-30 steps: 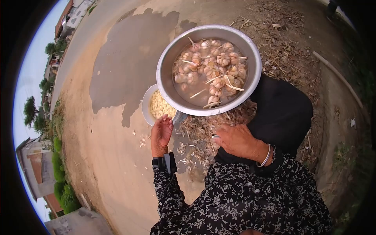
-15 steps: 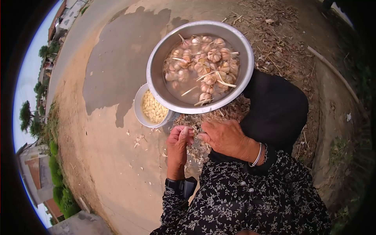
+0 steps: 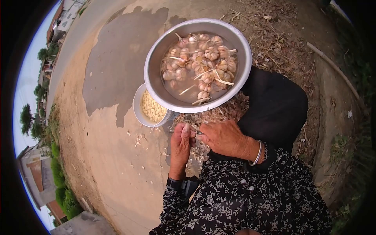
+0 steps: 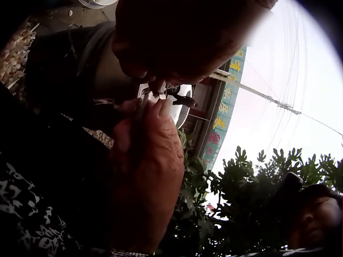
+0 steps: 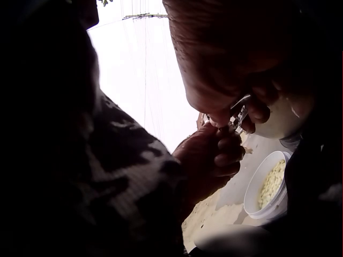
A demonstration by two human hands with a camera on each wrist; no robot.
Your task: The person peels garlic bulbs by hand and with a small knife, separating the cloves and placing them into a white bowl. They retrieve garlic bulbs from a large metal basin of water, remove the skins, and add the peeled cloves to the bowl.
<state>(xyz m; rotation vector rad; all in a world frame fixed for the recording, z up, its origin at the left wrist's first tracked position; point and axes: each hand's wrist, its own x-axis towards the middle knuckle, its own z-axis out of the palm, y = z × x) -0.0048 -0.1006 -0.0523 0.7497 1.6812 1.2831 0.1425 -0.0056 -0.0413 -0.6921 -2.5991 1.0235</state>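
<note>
Low in front of the person's body, the left hand (image 3: 181, 147) and right hand (image 3: 225, 139) meet at the fingertips. The right hand grips a small shiny metal tool (image 5: 239, 115), mostly covered by its fingers. Between the left thumb and fingers is pinched a small pale piece that looks like a garlic clove, largely hidden. Just beyond the hands stands a wide metal basin (image 3: 156, 74), where whole garlic bulbs (image 3: 211, 53) sit in cloudy water. Left of it, a white bucket (image 3: 136, 105) holds peeled cloves (image 3: 152, 107).
Dry garlic skins (image 3: 231, 111) litter the ground under the basin's near edge. A knee in black cloth (image 3: 274, 105) is close at the basin's right. Wet ground (image 3: 117, 62) spreads at left, dry leaves (image 3: 278, 35) lie at back right, and a pole (image 3: 333, 66) lies farther right.
The left hand has moved from beside the bucket, right and toward the body, to meet the right hand. Basin and bucket have shifted slightly left in the head view.
</note>
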